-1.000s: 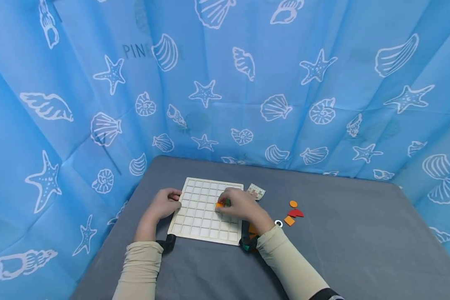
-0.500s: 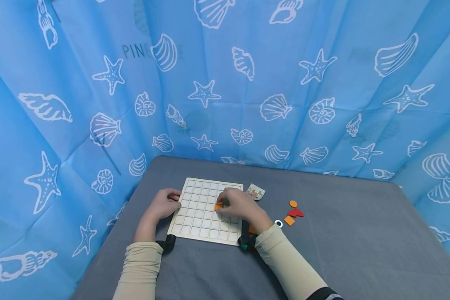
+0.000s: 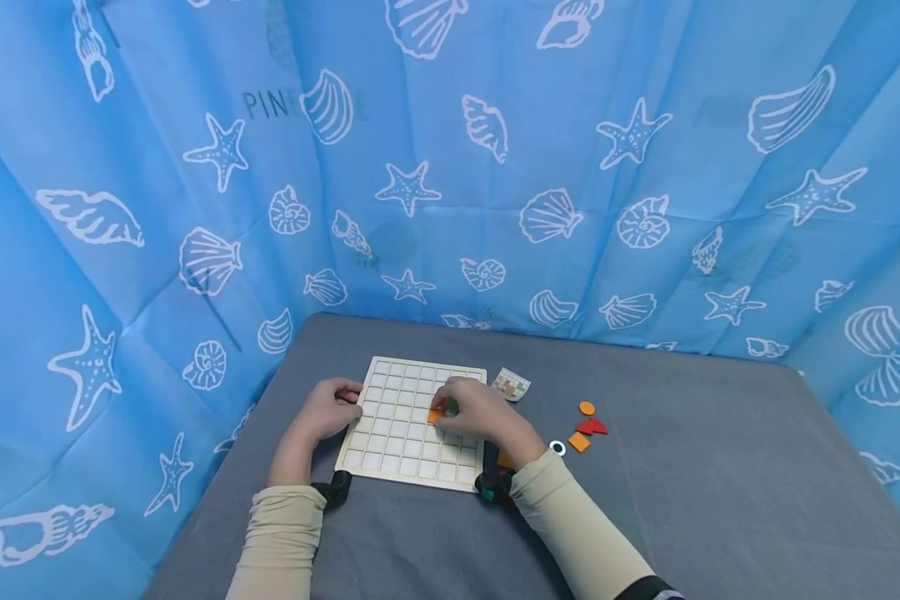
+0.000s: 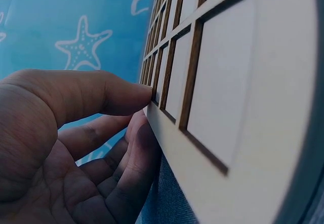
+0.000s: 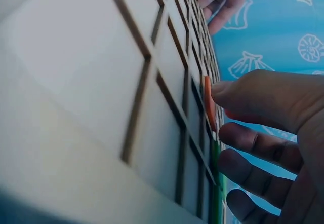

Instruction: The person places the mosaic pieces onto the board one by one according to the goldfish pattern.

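Note:
A pale board (image 3: 390, 458) with a grid of square recesses lies on the grey table. My left hand (image 3: 328, 410) holds its left edge; in the left wrist view the thumb (image 4: 129, 98) lies at the rim and the other fingers are bent below it. Over the right half of the grid, my right hand (image 3: 480, 410) pinches an orange square tile (image 3: 436, 416) between thumb and fingertips. The right wrist view shows this orange tile (image 5: 209, 102) low over the recesses, thumb against it. Beside it a green piece (image 5: 216, 168) sits on the board, partly hidden by the fingers.
A small printed grid card (image 3: 511, 384) lies off the board's right corner. Farther right are an orange disc (image 3: 587, 408), a red half-disc (image 3: 591, 427), an orange square (image 3: 579, 442) and a black-and-white ring (image 3: 557, 448). More pieces are partly hidden under the right wrist. A blue curtain (image 3: 487, 192) hangs behind.
The right hand has shifted slightly left, and the orange tile has moved slightly left and toward the person. The left hand stays at the board's edge.

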A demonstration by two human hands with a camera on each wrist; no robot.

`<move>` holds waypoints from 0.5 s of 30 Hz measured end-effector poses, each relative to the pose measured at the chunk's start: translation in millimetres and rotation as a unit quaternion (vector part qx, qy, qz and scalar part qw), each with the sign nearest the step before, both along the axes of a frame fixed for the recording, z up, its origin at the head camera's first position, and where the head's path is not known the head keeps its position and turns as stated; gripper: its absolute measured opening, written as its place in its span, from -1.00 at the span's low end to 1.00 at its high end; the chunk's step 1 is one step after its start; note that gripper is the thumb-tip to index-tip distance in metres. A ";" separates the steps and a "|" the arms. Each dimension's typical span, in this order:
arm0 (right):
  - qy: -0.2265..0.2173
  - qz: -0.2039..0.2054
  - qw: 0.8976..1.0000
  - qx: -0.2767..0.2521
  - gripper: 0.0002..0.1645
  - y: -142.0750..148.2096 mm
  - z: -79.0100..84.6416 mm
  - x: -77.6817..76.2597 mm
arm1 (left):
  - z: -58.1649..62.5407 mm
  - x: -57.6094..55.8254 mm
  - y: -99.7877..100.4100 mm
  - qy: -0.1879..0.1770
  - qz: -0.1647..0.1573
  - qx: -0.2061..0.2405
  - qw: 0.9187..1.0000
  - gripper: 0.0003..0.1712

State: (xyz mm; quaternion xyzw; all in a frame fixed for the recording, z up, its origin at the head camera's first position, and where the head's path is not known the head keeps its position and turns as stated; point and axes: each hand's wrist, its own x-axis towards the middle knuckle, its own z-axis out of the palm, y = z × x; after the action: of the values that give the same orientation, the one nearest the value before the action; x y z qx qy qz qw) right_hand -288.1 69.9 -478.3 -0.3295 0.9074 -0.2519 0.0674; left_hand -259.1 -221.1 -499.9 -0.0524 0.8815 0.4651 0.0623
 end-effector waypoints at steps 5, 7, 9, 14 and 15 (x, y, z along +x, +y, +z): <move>-0.023 0.002 0.999 -0.036 -0.78 17.1 7.4 1.3 | 0.9 -0.1 1.6 0.002 -0.003 -0.002 1.000 -0.47; -0.040 0.002 0.998 -0.052 -0.75 29.6 11.6 2.2 | 0.8 -0.3 1.8 0.001 -0.002 -0.003 1.000 -0.47; -0.054 -0.001 0.996 -0.068 -0.73 45.8 15.4 3.5 | 0.6 -0.2 1.8 0.000 -0.001 -0.004 1.000 -0.47; -0.065 -0.034 0.991 -0.108 -0.70 96.0 19.7 10.0 | 1.6 0.4 1.7 0.003 -0.008 0.003 1.000 -0.46; -0.064 -0.044 0.991 -0.111 -0.70 106.4 19.8 12.4 | 2.0 0.7 1.6 0.004 -0.008 0.004 1.000 -0.46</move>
State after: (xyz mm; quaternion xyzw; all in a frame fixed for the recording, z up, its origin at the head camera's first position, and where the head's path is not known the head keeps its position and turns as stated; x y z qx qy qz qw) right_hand -275.7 176.3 -458.5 -0.2781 0.8815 -0.3738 0.0770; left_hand -258.4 -219.5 -497.8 -0.0431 0.8804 0.4682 0.0623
